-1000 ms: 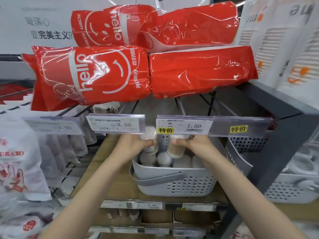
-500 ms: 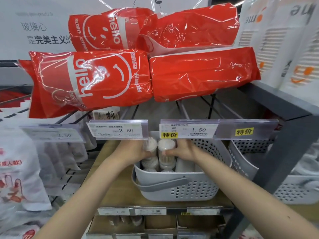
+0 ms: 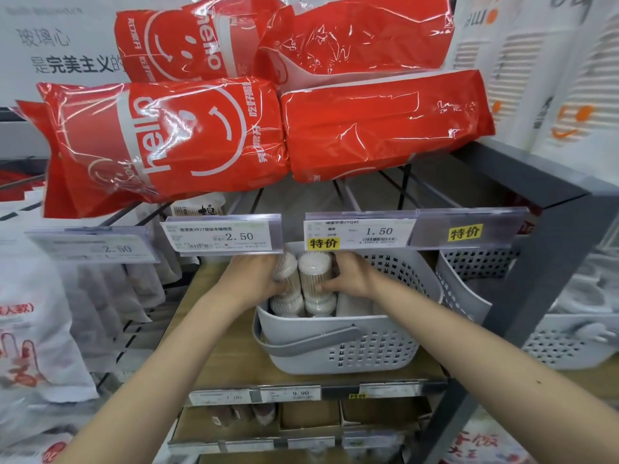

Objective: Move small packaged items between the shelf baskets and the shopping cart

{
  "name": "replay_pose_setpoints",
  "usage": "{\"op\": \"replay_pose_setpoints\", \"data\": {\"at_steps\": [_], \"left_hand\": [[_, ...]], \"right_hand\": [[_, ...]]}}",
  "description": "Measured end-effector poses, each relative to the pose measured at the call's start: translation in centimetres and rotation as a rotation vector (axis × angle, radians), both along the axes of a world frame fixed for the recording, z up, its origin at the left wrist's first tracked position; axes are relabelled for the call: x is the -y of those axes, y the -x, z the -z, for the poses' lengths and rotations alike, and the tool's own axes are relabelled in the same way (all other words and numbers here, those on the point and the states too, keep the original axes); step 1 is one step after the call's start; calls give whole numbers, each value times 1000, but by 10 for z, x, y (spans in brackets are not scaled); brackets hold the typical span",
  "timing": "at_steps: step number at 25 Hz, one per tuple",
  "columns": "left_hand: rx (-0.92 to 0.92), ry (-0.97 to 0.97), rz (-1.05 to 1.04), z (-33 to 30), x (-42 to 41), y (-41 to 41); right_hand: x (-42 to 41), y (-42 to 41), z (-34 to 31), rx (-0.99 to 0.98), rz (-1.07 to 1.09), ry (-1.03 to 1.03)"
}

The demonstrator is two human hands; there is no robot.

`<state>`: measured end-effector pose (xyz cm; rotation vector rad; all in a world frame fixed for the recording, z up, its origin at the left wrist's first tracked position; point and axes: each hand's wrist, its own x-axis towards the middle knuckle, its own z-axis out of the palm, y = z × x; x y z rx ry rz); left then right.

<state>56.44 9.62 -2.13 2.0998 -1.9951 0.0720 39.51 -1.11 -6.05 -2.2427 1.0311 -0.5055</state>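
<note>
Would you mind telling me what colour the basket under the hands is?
Pale grey, with a darker grey handle; the basket shows best in the head view.

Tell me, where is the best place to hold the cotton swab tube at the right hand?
Probably the middle of the cotton swab tube, from its right side. It stands upright above the basket, another tube touches its left, and the right hand already has its grip there.

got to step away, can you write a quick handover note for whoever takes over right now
Left hand: grips one small tub of cotton swabs.
Right hand: grips another tub.
Both tubs are upright, side by side, over the grey basket on the shelf; more tubs stand inside it.
The cart is not in view.
Left: set these two down or carry them off; direction unclear.
</note>
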Motion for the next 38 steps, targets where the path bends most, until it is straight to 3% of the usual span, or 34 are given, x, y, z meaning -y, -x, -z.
{"op": "replay_pose_setpoints", "data": {"at_steps": [6,10,14,19,25,32,38], "left_hand": [[-187,42,23,-3,-12,-7],[-53,210,-3,-3,-34,3],[-38,333,177,-5,-62,26],[-37,272,497,-5,-80,63],[-86,152,864,21,-85,159],[-179,-62,1125,50,-100,326],[-207,-261,1303,89,-129,487]], "right_hand": [[-17,15,-25,10,0,0],[-57,40,-51,-39,63,247],[-111,70,-55,-207,51,495],[-168,125,-29,-254,153,676],[-246,222,30,-313,597,421],[-364,356,73,-248,1187,32],[-449,475,99,-256,1469,-152]]}}
